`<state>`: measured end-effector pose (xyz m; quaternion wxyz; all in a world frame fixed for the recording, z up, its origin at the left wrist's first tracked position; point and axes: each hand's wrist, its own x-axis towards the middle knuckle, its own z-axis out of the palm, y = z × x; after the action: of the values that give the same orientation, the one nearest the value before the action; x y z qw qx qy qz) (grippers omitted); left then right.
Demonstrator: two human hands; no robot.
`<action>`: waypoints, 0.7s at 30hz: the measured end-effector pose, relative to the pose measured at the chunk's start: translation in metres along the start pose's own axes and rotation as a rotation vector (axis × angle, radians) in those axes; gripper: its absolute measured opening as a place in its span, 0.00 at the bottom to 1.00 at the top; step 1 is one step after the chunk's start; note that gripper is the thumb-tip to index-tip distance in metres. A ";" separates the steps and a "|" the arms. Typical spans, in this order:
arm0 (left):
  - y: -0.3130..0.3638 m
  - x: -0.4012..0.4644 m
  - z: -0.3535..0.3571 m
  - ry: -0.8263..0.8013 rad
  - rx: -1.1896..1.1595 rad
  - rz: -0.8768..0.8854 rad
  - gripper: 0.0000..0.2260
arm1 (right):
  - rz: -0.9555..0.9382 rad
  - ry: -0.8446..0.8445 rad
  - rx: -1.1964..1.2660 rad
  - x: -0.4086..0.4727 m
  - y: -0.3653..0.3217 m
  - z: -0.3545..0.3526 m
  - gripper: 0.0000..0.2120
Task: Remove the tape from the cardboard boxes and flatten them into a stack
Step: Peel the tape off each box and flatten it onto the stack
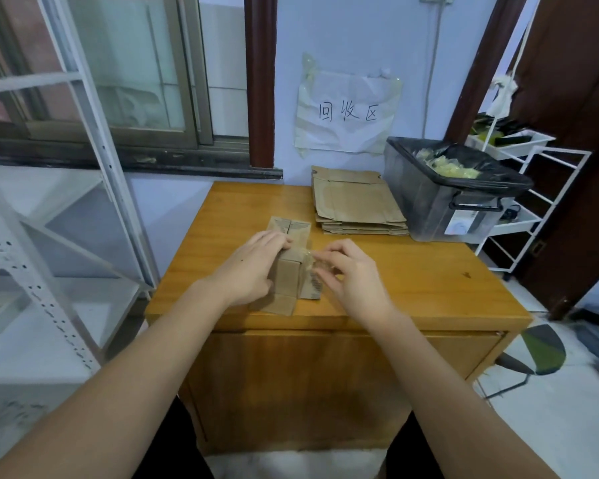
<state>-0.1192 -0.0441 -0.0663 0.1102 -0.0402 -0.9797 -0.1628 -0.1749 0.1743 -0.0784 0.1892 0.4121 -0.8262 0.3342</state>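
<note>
1. A small brown cardboard box [291, 271] sits near the front edge of the smooth wooden surface [429, 278]. Its flaps are open at both ends.
2. The left hand [253, 267] holds the box, fingers curled over its top and side.
3. The right hand [350, 271] pinches a thin, shiny, see-through strip of tape [310, 257] that is partly stuck to the box.
4. A stack of flat cardboard [357, 202] lies at the back of the surface, well apart from the box.
5. Bare wood shows on both sides of the hands.
6. Just beside the stack, a dark bin [429, 198] with a black bag holds crumpled yellowish tape [453, 165].
</note>
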 end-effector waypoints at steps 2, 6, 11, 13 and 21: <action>0.004 -0.002 0.003 0.018 -0.011 0.016 0.34 | 0.016 -0.076 0.053 -0.004 -0.006 -0.003 0.17; 0.009 -0.001 0.008 0.042 -0.014 0.022 0.34 | 0.049 -0.189 0.110 -0.008 -0.009 -0.009 0.20; 0.017 0.000 0.012 0.035 -0.041 0.027 0.33 | 0.135 -0.179 0.220 -0.009 -0.008 -0.015 0.20; 0.019 0.002 0.013 0.032 -0.055 0.047 0.32 | 0.188 -0.158 0.228 -0.008 -0.009 -0.016 0.20; 0.037 0.013 0.021 0.033 -0.023 0.115 0.35 | 0.195 -0.007 0.141 -0.008 -0.002 -0.024 0.13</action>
<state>-0.1318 -0.0013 -0.0712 0.1349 -0.0952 -0.9718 -0.1681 -0.1682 0.1951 -0.0651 0.1235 0.3435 -0.8375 0.4066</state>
